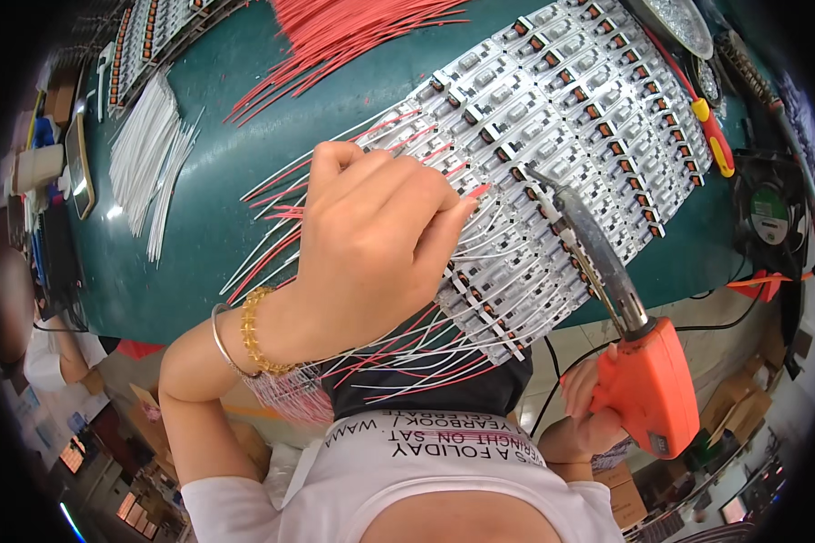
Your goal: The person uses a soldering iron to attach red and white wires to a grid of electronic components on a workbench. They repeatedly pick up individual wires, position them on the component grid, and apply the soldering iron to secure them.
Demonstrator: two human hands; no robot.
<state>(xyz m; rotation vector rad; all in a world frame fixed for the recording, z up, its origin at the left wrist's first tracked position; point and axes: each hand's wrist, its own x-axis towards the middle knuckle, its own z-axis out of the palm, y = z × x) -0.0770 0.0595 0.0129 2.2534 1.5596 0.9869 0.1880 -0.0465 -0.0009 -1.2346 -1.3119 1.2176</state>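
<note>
My left hand (371, 235) is closed in a pinch over the left part of a panel of small circuit boards (525, 118). A red tip shows at its fingertips, seemingly a red wire (479, 191); the rest is hidden by the hand. My right hand (589, 398) grips a soldering gun (656, 389) with an orange-red body. Its dark barrel reaches up and left, and the thin tip hovers over or touches the boards right of my left fingertips; I cannot tell which. Red and white wires (407, 371) fan out from the panel's left and near edges.
On the green tabletop (217, 181) lie a bundle of red wires (353, 36) and a bundle of white wires (149, 154). A phone (79, 167) is at the left. At the right are a red-and-yellow screwdriver (715, 136), a metal dish (679, 23) and a black fan (770, 217).
</note>
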